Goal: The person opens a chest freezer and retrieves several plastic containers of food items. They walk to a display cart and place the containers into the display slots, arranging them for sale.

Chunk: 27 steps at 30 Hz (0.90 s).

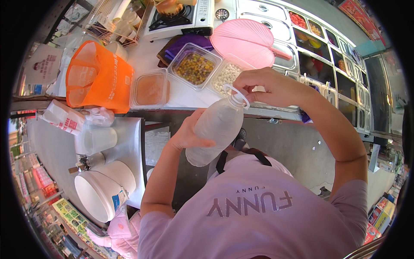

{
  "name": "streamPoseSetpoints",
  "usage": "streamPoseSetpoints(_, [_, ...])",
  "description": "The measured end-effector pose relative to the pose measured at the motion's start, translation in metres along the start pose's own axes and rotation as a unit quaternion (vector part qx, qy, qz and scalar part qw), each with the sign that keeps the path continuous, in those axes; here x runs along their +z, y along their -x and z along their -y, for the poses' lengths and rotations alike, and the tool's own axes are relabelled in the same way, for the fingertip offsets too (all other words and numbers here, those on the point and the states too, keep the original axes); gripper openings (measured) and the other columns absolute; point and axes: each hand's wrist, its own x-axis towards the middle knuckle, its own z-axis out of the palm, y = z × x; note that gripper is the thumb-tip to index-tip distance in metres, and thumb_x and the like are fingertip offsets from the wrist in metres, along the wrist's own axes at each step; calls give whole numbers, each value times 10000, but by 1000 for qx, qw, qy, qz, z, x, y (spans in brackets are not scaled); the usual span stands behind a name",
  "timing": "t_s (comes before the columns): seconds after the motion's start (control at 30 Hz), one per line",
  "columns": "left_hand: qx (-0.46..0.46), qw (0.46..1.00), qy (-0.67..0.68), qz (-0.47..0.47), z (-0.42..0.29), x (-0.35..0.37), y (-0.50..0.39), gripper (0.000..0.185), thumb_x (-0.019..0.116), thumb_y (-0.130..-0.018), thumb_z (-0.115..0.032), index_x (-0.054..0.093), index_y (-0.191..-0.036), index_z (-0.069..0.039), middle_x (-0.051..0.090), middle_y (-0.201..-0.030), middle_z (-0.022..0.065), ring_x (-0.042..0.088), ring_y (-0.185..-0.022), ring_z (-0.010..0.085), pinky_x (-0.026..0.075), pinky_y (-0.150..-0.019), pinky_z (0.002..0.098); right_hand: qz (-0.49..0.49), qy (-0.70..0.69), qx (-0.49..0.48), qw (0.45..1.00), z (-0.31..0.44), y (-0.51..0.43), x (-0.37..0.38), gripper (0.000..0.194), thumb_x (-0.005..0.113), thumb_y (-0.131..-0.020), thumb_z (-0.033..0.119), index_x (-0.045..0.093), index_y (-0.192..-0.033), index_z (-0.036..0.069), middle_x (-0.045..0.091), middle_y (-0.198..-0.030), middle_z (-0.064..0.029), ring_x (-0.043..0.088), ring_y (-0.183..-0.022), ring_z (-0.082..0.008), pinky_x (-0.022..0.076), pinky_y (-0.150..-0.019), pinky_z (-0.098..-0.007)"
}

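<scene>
A frosted plastic bottle (pixel 217 124) is tilted in front of my body, its neck towards the counter. Around its lower body my left hand (pixel 190 134) is wrapped, thumb across the front. My right hand (pixel 265 84) pinches at the bottle's mouth, by a white ring handle (pixel 237 94) that loops about the neck. Whether a cap is between those fingers cannot be seen. Just beyond the bottle are a clear tub of white balls (pixel 226 76), a tub of yellow and purple balls (pixel 195 69) and a tub with orange-brown contents (pixel 150 89).
An orange bag (pixel 100 77) stands at the counter's left. Behind the tubs are a pink fan (pixel 242 40) and a portable gas stove (pixel 179 19) with a pot. Topping compartments (pixel 315 45) line the right. A white bucket (pixel 105 191) and plastic jug (pixel 98 140) occupy the left side table.
</scene>
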Motion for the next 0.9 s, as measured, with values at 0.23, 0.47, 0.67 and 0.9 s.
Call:
streamPoseSetpoints(0.23, [44, 998, 27, 30, -33, -16, 29, 960, 933, -515, -227, 489, -1344, -33, 581, -1279, 74, 531, -1191, 179, 412, -1036, 377, -66, -10, 116, 991, 60, -13, 21, 189, 714, -891, 99, 591, -998, 5, 644, -787, -62, 602, -675, -83, 496, -618, -247])
streamPoseSetpoints(0.47, [98, 918, -289, -252, -46, -7, 91, 817, 874, -556, -275, 520, -1268, -86, 672, -1066, 121, 663, -949, 321, 528, -838, 382, -143, 22, 187, 972, 81, -68, 62, 300, 708, -905, 231, 540, -775, 19, 591, -581, -74, 518, -495, -116, 413, -491, -283])
streamPoseSetpoints(0.67, [134, 830, -393, -371, -33, -30, 150, 814, 864, -524, -229, 521, -1238, -43, 667, -988, 156, 669, -858, 349, 547, -733, 397, -112, 248, -297, 915, 108, -124, 95, 239, 714, -840, 212, 546, -777, 54, 478, -651, -65, 505, -495, -259, 422, -458, -354])
streamPoseSetpoints(0.9, [18, 787, -370, -493, -9, -54, 204, 872, 895, -552, -183, 471, -1297, -23, 659, -1063, 172, 668, -936, 350, 544, -786, 393, -142, 260, -260, 919, 133, -208, 170, 337, 625, -887, 346, 596, -696, 70, 568, -567, -114, 605, -499, -244, 463, -420, -374])
